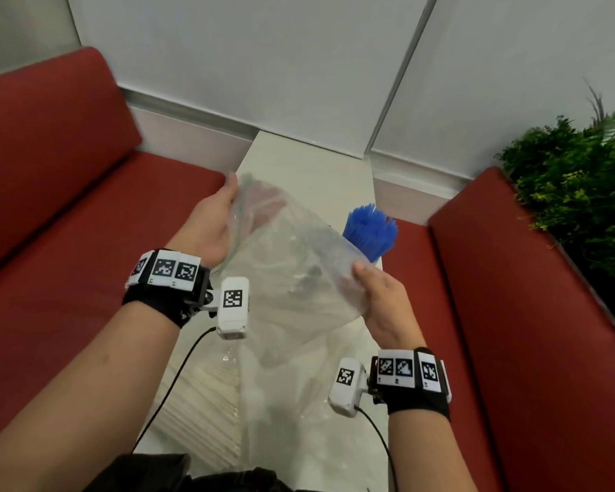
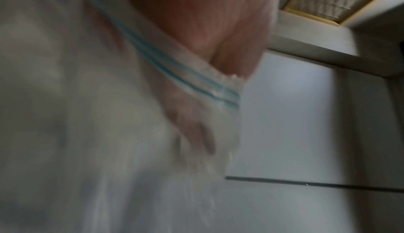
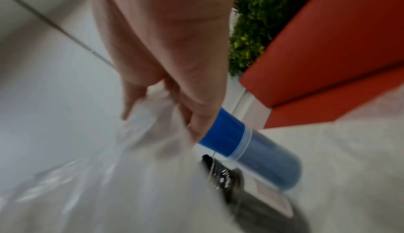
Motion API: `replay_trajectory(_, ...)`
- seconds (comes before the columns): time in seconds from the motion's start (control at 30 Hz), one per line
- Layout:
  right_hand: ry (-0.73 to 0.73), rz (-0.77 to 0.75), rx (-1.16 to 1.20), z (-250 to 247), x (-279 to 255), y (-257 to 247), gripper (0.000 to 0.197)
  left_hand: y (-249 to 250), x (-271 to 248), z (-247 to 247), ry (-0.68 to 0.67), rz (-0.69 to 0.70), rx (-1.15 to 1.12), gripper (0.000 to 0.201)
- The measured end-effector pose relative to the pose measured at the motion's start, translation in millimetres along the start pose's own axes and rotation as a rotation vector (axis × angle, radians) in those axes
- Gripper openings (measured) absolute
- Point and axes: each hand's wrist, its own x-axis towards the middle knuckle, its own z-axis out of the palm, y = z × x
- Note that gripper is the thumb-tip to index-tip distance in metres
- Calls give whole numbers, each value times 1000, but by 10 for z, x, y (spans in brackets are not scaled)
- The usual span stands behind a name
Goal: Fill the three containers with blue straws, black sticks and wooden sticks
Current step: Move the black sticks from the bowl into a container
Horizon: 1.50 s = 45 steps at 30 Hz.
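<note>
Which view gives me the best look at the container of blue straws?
The right wrist view: the container of blue straws shows nearly whole, its clear wall, ridged rim and straws above it, just past the right hand. The head view shows only the straw tops behind the plastic bag. The left wrist view misses it entirely.

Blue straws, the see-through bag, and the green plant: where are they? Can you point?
blue straws (image 1: 370, 232), head view, on the middle of the bundle.
plastic bag (image 1: 292, 278), head view, on its clear middle.
green plant (image 1: 576, 186), head view, on the leaves.

You face a pale table (image 1: 309, 172) between two red sofas (image 1: 68, 207), white wall panels (image 1: 228, 58) behind, green plant (image 1: 576, 186) right.
</note>
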Motion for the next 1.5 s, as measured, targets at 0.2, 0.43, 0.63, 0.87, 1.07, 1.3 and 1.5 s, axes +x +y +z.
replay_trajectory(0.2, 146, 102, 299, -161, 53, -243, 35, -225, -71, -169, -467, -205, 845, 39)
replay_trajectory(0.43, 199, 124, 195, -32, 12, 71, 96, -367, 110, -40, -157, -15, 459, 17)
replay_trajectory(0.63, 413, -62, 39, -21, 74, 243, 27, -414, 100, -20, -412, -85, 706, 47)
replay_trajectory(0.87, 628, -180, 156, -229, 89, 166, 30, -476, 261, -265, -19, 34, 630, 18)
replay_trajectory(1.07, 618, -228, 383, -221, 42, 117, 24, -432, 303, -429, -247, -177, 740, 29)
replay_trajectory(1.3, 247, -369, -5, -234, -52, -240, 26, -231, 262, -641, -129, -102, 1034, 83)
replay_trajectory(1.5, -39, -338, 25, -85, -63, -547, 25, -573, 272, -279, -510, -43, 822, 81)
